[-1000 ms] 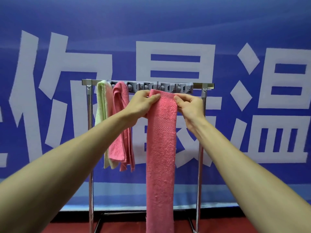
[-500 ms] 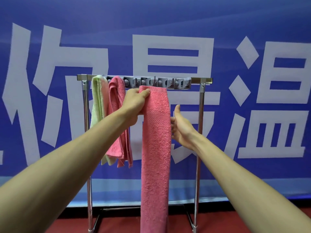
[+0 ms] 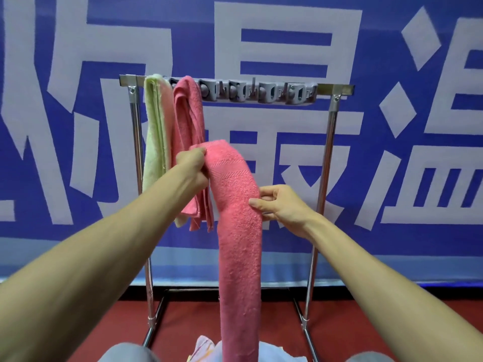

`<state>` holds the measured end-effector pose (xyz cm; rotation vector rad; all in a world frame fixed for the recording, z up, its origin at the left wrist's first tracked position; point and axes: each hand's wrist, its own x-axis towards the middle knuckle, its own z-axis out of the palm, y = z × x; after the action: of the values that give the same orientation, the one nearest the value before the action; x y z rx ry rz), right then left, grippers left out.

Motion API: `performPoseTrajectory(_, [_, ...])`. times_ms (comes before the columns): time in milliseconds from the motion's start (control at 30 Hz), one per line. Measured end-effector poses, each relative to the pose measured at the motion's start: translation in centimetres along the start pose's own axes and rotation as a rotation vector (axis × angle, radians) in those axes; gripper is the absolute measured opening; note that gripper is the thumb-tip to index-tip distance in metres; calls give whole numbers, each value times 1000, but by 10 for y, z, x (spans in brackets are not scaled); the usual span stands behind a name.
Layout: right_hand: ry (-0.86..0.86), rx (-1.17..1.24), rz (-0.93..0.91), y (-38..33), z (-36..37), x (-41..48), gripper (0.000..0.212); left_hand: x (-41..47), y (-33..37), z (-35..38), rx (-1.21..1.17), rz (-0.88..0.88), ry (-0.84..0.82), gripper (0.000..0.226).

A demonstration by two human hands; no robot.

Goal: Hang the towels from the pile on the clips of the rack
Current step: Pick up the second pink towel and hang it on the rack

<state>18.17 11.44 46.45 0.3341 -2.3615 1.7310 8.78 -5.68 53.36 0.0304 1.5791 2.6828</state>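
Note:
A long pink towel hangs folded from my left hand, which grips its top end well below the rack's bar. My right hand pinches the towel's right edge a bit lower. The metal rack stands ahead with a grey strip of clips along its top bar. A pale green towel and a second pink towel hang from the leftmost clips. The other clips hold nothing. The pile of towels shows at the bottom edge, partly hidden by the hanging towel.
A blue banner with large white characters covers the wall right behind the rack. The floor is red. The rack's base bars run along the floor toward me on both sides.
The pink towel's top end has come down from the clip strip to mid-height. My right hand let go of the top corner and now pinches the edge lower down. The view tilted downward.

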Motion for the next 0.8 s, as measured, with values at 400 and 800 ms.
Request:
performPoseTrajectory(400, [192, 57, 8, -35, 1, 15, 17, -35, -40, -29, 380, -253, -350, 34])
performPoseTrajectory(800, [426, 368, 199, -61, -23, 25, 16, -63, -50, -27, 380, -155, -708, 27])
